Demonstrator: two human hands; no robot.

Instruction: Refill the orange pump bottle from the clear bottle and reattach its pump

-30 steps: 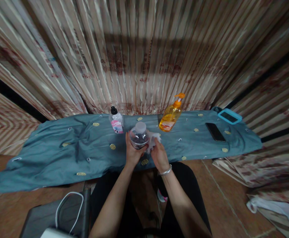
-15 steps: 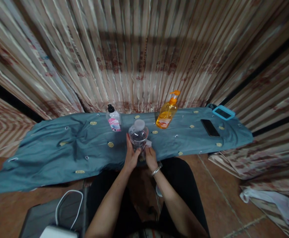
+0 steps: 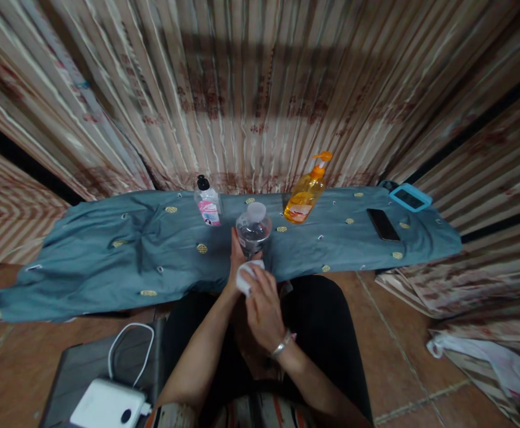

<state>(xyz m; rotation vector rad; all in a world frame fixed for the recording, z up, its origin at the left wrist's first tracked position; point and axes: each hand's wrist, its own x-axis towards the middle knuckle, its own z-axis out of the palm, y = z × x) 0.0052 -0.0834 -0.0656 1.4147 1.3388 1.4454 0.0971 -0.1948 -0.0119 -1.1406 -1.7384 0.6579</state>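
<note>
My left hand (image 3: 235, 257) grips a clear plastic bottle (image 3: 253, 226) with a white cap, upright at the near edge of the blue cloth (image 3: 108, 255). My right hand (image 3: 263, 306) holds a small white wad of tissue (image 3: 244, 276) pressed against the bottle's lower near side. The bottle's base is hidden behind my hands.
On the cloth stand a small pump bottle with a pink label (image 3: 208, 205), an orange soap dispenser (image 3: 307, 193), a black phone (image 3: 382, 224) and a blue-framed device (image 3: 406, 197). A striped curtain hangs behind. A white power bank with cable (image 3: 108, 404) lies at lower left.
My right hand has moved from the bottle's right side around to its near lower side, carrying the tissue. The left hand keeps its hold on the bottle.
</note>
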